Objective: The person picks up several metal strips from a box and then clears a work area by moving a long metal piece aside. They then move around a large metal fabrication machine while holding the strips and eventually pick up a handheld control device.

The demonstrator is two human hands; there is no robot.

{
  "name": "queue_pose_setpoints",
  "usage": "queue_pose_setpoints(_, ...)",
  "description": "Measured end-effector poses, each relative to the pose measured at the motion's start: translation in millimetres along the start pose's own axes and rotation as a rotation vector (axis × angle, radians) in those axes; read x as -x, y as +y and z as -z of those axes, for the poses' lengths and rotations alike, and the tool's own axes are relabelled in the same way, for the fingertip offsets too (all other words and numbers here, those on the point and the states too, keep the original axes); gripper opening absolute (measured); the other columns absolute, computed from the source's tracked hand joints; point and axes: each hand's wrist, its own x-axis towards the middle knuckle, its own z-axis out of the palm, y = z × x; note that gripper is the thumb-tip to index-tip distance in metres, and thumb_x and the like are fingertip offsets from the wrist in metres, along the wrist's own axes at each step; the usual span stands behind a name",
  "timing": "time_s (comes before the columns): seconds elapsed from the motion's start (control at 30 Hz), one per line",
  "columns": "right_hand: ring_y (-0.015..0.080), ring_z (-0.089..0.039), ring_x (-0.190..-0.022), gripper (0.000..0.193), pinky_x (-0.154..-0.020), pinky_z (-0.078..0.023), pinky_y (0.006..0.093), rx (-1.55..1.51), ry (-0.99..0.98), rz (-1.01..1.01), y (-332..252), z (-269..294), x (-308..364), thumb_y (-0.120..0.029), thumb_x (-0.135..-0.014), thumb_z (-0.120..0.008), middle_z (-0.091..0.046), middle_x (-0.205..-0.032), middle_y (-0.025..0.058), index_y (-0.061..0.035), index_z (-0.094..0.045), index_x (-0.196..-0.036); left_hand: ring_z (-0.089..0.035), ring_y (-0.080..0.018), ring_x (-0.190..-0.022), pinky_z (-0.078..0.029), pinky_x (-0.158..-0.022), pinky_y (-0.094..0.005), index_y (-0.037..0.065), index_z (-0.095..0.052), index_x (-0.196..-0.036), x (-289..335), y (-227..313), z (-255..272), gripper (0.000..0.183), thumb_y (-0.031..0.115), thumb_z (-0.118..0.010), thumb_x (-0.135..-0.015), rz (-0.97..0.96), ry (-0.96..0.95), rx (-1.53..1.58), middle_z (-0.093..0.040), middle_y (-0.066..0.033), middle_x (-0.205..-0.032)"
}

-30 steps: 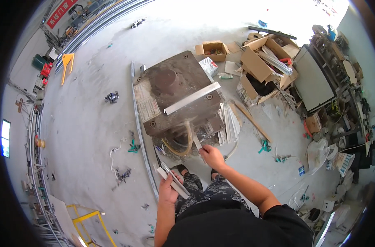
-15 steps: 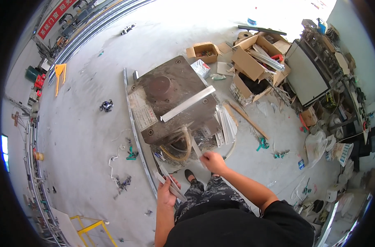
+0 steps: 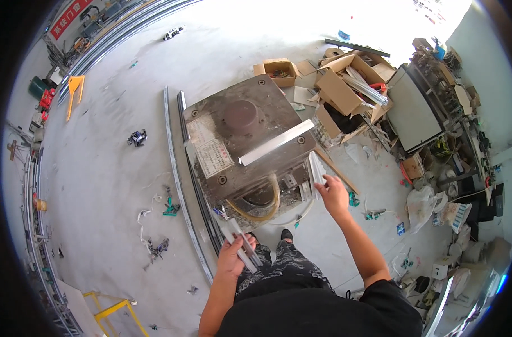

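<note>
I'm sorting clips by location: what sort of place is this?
Probably a metalworking or fabrication workshop: there is a heavy, dusty machine, long metal profiles lie beside it, and an open cardboard box holds pale strips.

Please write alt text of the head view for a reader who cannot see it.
A person's left hand holds pale strips, and the right hand is at other light strips beside a bulky brown machine. One white strip lies across the machine's top; cardboard boxes are beyond, to the right.
</note>
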Motion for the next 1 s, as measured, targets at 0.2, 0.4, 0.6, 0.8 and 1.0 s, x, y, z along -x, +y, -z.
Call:
queue_pose_setpoints(0.2, 0.0330, -0.057, -0.067, 0.025, -0.058, -0.044, 0.0406, -0.238, -0.508, 0.122, -49.8, 12.3, 102.8, -0.031, -0.080, -0.060, -0.058, -0.069, 0.0127, -0.0063, -0.058, -0.077, -0.058, -0.0282, -0.097, -0.047, -0.086, -0.0406, 0.000, -0.049, -0.106, -3.4, -24.2, -14.8, 0.021, 0.009, -0.051, -0.088, 0.055, -0.027, -0.063, -0.060, -0.0157, -0.102)
queue_pose_setpoints(0.4, 0.0370, -0.055, -0.067, 0.028, -0.056, -0.041, 0.0453, -0.306, -0.643, 0.134, -73.5, -5.1, 141.8, -0.034, -0.084, -0.055, -0.056, -0.069, 0.0152, -0.0067, -0.055, -0.076, -0.056, -0.0288, -0.102, -0.048, -0.085, -0.0405, 0.002, -0.045, -0.108, -1.0, -25.0, -44.4, 0.021, 0.007, -0.049, -0.089, 0.109, -0.099, -0.086, -0.057, -0.0174, -0.108)
queue_pose_setpoints(0.6, 0.0329, -0.056, -0.060, 0.026, -0.055, -0.043, 0.0433, -0.288, -0.535, 0.040, -38.3, 5.7, 123.1, -0.029, -0.088, -0.048, -0.056, -0.061, 0.0145, -0.0072, -0.055, -0.075, -0.056, -0.0254, -0.101, -0.048, -0.085, -0.0409, 0.005, -0.051, -0.101, -3.2, -27.1, -43.2, 0.014, 0.011, -0.050, -0.089, -0.039, -0.011, -0.055, -0.058, -0.0143, -0.106)
queue_pose_setpoints(0.8, 0.0226, -0.054, -0.050, 0.031, -0.051, -0.041, 0.0356, -0.475, -0.608, -0.150, -20.3, -18.3, 80.8, -0.029, -0.089, -0.045, -0.054, -0.053, 0.0090, -0.0046, -0.057, -0.074, -0.055, -0.0303, -0.102, -0.046, -0.087, -0.0450, 0.005, -0.048, -0.102, 2.4, -12.1, -17.9, 0.014, 0.009, -0.050, -0.088, -0.175, 0.122, 0.046, -0.058, -0.0157, -0.103)
queue_pose_setpoints(1.0, 0.0089, -0.040, -0.046, 0.033, -0.045, -0.033, 0.0268, -0.769, -0.790, -0.298, -6.5, -43.3, 53.1, -0.025, -0.091, -0.048, -0.045, -0.052, 0.0005, -0.0003, -0.056, -0.071, -0.057, -0.0280, -0.095, -0.048, -0.084, -0.0418, 0.005, -0.051, -0.100, 11.5, -29.4, -8.7, 0.012, 0.010, -0.049, -0.088, -0.190, 0.186, 0.086, -0.059, -0.0137, -0.099)
